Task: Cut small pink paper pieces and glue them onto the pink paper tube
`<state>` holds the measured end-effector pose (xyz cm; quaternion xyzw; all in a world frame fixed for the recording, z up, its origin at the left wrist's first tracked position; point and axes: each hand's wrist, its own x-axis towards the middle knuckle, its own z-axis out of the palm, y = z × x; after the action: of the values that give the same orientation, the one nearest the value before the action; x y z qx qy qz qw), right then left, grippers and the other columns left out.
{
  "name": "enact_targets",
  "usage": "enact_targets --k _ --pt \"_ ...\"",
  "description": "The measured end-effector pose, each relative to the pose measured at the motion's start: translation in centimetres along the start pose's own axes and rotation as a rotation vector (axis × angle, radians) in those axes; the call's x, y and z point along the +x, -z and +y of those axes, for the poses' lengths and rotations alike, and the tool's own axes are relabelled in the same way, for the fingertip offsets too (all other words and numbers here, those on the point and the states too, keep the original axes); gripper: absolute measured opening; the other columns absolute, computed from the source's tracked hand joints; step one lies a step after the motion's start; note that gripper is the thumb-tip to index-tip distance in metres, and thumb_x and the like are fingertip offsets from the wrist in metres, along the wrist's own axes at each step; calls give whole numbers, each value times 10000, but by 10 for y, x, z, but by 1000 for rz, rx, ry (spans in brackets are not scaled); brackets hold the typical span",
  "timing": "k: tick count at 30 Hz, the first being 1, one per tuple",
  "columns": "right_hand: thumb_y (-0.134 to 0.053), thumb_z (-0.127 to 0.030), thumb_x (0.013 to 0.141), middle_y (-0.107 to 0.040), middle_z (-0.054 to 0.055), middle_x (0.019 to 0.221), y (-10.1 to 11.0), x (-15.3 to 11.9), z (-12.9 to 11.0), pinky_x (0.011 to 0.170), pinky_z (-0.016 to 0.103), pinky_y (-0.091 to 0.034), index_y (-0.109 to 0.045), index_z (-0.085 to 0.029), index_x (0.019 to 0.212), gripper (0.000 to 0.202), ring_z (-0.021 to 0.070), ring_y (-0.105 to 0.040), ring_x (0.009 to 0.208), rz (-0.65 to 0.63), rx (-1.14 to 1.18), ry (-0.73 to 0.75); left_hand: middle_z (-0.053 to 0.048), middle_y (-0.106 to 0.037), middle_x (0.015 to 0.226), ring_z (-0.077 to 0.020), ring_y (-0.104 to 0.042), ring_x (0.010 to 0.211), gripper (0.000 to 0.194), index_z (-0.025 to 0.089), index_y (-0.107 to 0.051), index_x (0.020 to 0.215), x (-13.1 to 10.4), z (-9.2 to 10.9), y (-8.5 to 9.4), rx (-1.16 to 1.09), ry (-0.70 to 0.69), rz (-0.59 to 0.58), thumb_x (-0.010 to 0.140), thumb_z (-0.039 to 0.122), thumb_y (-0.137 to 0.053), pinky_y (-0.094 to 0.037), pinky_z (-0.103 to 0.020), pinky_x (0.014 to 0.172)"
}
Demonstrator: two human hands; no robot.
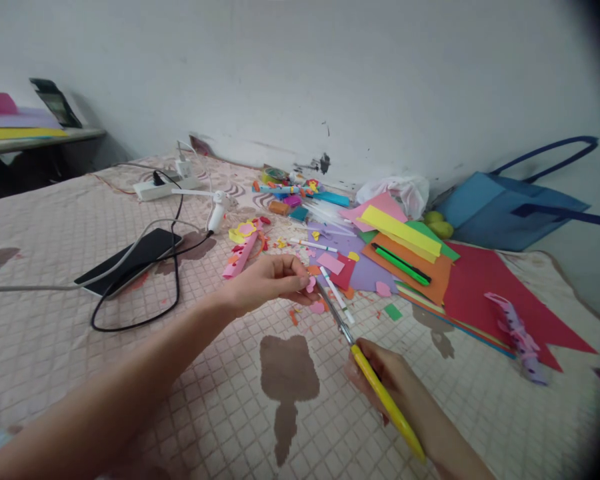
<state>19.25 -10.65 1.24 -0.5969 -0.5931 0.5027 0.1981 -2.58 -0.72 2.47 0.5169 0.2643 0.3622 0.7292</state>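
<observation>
Near the middle of the view, my left hand [283,279] pinches a small pink paper piece [311,285] between thumb and fingers. My right hand [387,373] is closed around scissors with yellow handles [383,393]. The metal blades point up and left, their tips beside the pink piece; whether they touch it I cannot tell. Behind the blades lies a white marker [337,295]. Small pink, orange and green paper scraps [393,312] are scattered around both hands.
Coloured sheets [495,293] with green and black pens lie at right, near a blue bag [515,207]. A rolled purple paper [523,340] is at far right. At left are a black device [130,260], looping cables and a power strip [167,187].
</observation>
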Motion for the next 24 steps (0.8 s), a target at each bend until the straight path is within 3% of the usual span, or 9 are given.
enact_targets --k 15,19,24 --pt "-540 -345 769 -316 -70 483 6 1 1 351 200 -222 -407 -213 630 233 61 -251 383 -68 31 -10 -61 -690 795 -134 -670 758 97 109 -561 750 -3 7 5 107 10 -76 771 178 -626 -546 -272 725" --pt "-577 -435 733 -303 -72 479 7 -1 -2 346 192 -231 -366 -216 611 328 60 -280 383 -110 46 -45 -58 -692 788 -140 -674 767 92 108 -559 753 -3 7 5 105 19 -75 769 169 -625 -547 -272 721" --pt "-502 -553 776 -318 -72 496 8 -4 5 336 182 -235 -386 -214 657 378 54 -267 376 -146 51 -44 -60 -696 792 -144 -676 765 108 109 -551 740 -3 7 5 101 30 -73 764 177 -632 -551 -286 724"
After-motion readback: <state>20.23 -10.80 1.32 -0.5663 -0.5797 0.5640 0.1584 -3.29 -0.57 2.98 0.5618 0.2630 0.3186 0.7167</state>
